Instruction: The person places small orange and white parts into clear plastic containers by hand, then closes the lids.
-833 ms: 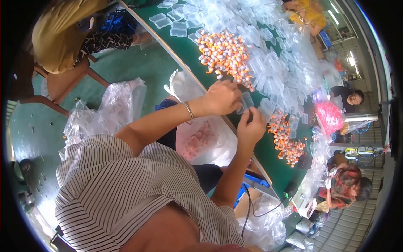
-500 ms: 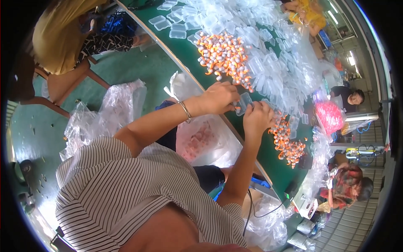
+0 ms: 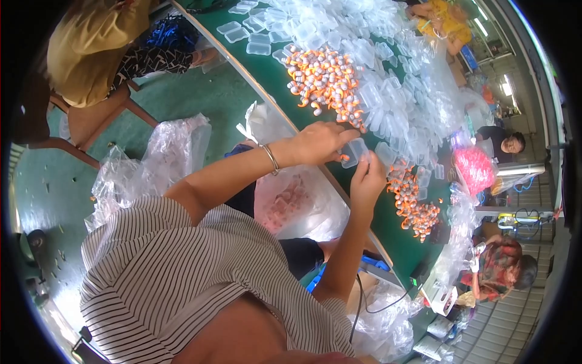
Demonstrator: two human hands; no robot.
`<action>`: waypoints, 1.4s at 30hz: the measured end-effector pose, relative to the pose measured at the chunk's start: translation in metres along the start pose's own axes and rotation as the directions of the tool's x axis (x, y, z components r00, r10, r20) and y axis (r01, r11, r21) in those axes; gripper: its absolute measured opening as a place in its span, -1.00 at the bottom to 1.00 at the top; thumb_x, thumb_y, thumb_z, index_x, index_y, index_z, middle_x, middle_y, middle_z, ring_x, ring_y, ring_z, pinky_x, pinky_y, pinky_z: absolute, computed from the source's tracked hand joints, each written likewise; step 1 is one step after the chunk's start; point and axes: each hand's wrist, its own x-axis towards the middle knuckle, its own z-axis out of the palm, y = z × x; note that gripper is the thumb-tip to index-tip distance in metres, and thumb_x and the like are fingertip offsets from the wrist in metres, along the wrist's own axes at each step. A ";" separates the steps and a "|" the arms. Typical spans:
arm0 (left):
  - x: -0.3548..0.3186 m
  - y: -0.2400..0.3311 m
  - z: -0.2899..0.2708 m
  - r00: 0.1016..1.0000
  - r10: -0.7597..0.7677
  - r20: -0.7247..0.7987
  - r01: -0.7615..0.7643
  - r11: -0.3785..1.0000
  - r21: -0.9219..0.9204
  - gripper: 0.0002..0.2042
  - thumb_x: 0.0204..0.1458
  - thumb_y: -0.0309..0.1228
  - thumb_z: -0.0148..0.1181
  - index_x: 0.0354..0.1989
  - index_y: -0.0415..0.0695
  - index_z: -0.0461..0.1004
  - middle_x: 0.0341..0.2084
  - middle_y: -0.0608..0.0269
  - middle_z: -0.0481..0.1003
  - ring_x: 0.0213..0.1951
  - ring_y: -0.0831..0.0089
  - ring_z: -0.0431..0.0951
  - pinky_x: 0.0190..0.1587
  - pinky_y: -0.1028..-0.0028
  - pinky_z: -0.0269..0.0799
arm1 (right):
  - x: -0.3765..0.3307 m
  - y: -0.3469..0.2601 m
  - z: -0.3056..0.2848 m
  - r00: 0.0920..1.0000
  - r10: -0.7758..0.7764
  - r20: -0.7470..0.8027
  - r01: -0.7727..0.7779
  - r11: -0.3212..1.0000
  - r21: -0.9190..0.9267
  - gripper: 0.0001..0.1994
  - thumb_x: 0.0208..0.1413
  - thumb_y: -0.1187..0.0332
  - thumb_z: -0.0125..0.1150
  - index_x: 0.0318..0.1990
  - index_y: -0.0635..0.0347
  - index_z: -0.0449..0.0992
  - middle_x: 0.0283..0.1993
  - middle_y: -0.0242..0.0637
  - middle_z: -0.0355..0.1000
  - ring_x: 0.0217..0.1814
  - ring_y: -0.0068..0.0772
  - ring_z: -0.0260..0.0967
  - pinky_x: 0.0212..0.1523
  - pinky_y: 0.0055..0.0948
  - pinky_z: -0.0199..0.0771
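Head view: both hands meet over the green table (image 3: 418, 246), left hand (image 3: 321, 142) and right hand (image 3: 367, 179) pinching a small clear case (image 3: 353, 151) between them, fingers narrow. It looks mid-packing; the next move likely needs a piece from the orange pile (image 3: 415, 209) just beside.

two hands work at the green table (image 3: 388, 233): the left hand (image 3: 321, 142) and right hand (image 3: 368, 181), sharing one small clear plastic case (image 3: 354, 151). on the table lie two heaps of orange-and-white pieces, a large one (image 3: 324, 82) and a smaller one (image 3: 415, 206), too many to count. clear cases (image 3: 388, 60) lie heaped past counting. one pink bundle (image 3: 473, 170) sits at the table's far edge. three other people sit around it.
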 end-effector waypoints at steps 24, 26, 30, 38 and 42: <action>0.001 -0.004 -0.002 0.991 0.130 0.020 -0.129 0.991 -0.046 -0.70 0.02 -0.25 0.26 -0.16 -0.16 0.46 -0.25 0.10 0.41 -0.18 0.10 0.53 -0.17 0.23 0.45 | -0.015 0.006 0.000 0.983 -0.110 0.149 0.108 0.994 0.022 -0.63 0.07 0.40 0.26 0.05 0.29 0.45 -0.06 -0.04 0.38 -0.07 0.03 0.36 -0.09 -0.15 0.41; -0.001 -0.007 -0.002 0.986 0.161 0.039 -0.159 0.985 -0.061 -0.71 0.03 -0.25 0.25 -0.17 -0.17 0.47 -0.26 0.09 0.41 -0.19 0.10 0.52 -0.18 0.22 0.44 | -0.016 0.008 0.000 0.986 -0.088 0.144 0.078 0.994 0.079 -0.65 0.09 0.41 0.25 0.03 0.30 0.45 -0.08 -0.03 0.39 -0.09 0.04 0.38 -0.12 -0.16 0.42; -0.004 -0.005 0.001 0.982 0.176 0.067 -0.166 0.977 -0.136 -0.74 0.05 -0.26 0.24 -0.23 -0.20 0.49 -0.32 0.10 0.43 -0.24 0.08 0.51 -0.23 0.20 0.41 | -0.020 0.007 -0.003 0.993 -0.049 0.111 0.029 0.985 0.170 -0.75 0.12 0.41 0.23 -0.08 0.31 0.48 -0.21 -0.03 0.44 -0.20 0.03 0.42 -0.19 -0.18 0.44; -0.019 0.014 -0.003 0.996 0.093 -0.006 -0.088 0.909 -0.409 -0.74 0.05 -0.26 0.28 -0.31 -0.24 0.51 -0.50 0.12 0.42 -0.43 0.18 0.49 -0.40 0.28 0.37 | -0.020 -0.006 -0.028 0.956 0.137 0.261 -0.230 0.901 0.369 -0.86 0.11 0.43 0.19 -0.20 0.28 0.51 -0.29 -0.11 0.45 -0.24 -0.08 0.43 -0.20 -0.23 0.41; -0.033 0.032 0.008 0.980 0.182 0.085 -0.161 0.964 -0.212 -0.74 0.02 -0.19 0.26 -0.31 -0.15 0.50 -0.46 0.14 0.44 -0.40 0.15 0.52 -0.37 0.20 0.41 | 0.003 0.027 -0.042 0.995 -0.063 0.083 0.074 0.988 -0.133 -0.55 -0.02 0.27 0.34 0.04 0.18 0.44 0.04 -0.14 0.39 0.17 0.00 0.24 0.15 -0.06 0.18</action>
